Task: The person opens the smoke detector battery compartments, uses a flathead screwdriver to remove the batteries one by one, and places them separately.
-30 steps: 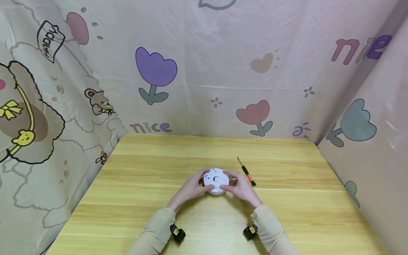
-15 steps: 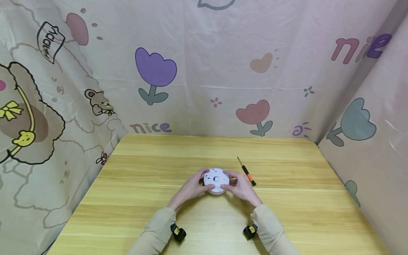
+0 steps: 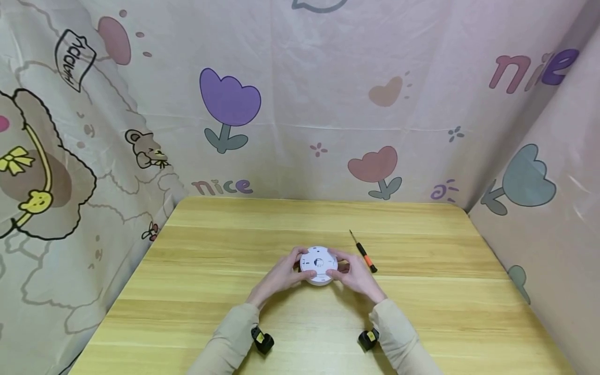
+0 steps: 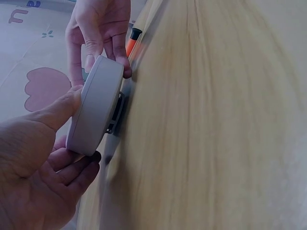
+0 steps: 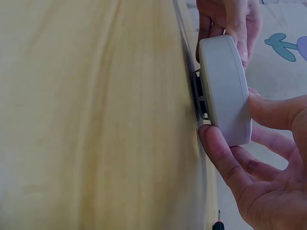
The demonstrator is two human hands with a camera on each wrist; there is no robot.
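Note:
A white round, thick disc-shaped device (image 3: 320, 264) is held by both hands near the middle of the table, its marked face with small dark slots upward. My left hand (image 3: 283, 274) grips its left edge, thumb on the top face and fingers around the side. On the right edge, my right hand (image 3: 352, 274) grips it likewise. The left wrist view shows the device's smooth side wall (image 4: 96, 108). A thin dark bracket (image 5: 199, 96) shows under it in the right wrist view, close to the table. Most of the underside is hidden.
A small screwdriver (image 3: 364, 255) with a black and orange handle lies just beyond the right hand, tip pointing away. The wooden table (image 3: 211, 250) ends at a patterned cloth backdrop (image 3: 290, 104). Small black cameras (image 3: 262, 341) sit at both wrists.
My right thumb has shifted very slightly to the right on the device's top face. Otherwise both hands and the device stay in nearly the same place, and the screwdriver lies still.

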